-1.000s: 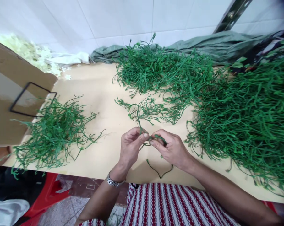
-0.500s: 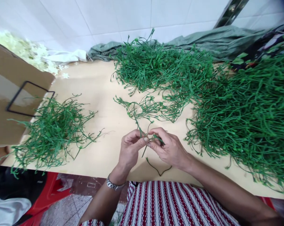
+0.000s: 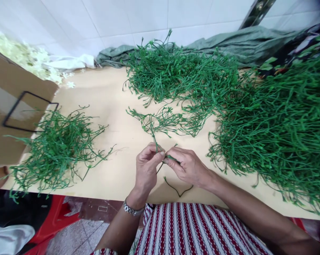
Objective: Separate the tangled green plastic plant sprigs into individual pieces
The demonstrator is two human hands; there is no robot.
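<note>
- I see the left hand [image 3: 147, 168] with thumb and forefinger pinched on a thin green plastic stem [image 3: 157, 143], near the front edge of the table [image 3: 114, 95].
- The right hand [image 3: 188, 166] meets it fingertip to fingertip, also closed around part of that stem; the two hands touch at the pinch.
- From the pinch the stem runs up and away from me into a branched green sprig [image 3: 162, 122] lying flat on the tabletop, just beyond the hands.
- A short dark piece [image 3: 177, 187] curls on the table below the right hand; whether it is joined to the held stem I cannot tell, since the fingers cover the spot.
- A metal wristwatch [image 3: 132, 209] sits on the left wrist.
- To my left lies a small loose heap of green stems [image 3: 53, 148], well apart from the hands, beside a cardboard box [image 3: 6, 92] with a black wire handle.
- To my right a far larger mass of stems [image 3: 279, 131] covers that end of the table, and another pile [image 3: 170, 74] lies at the back near the tiled wall.
- Grey-green cloth [image 3: 242, 42] is bunched along the wall behind the piles, and pale flower pieces [image 3: 29, 60] sit at the back left corner.
</note>
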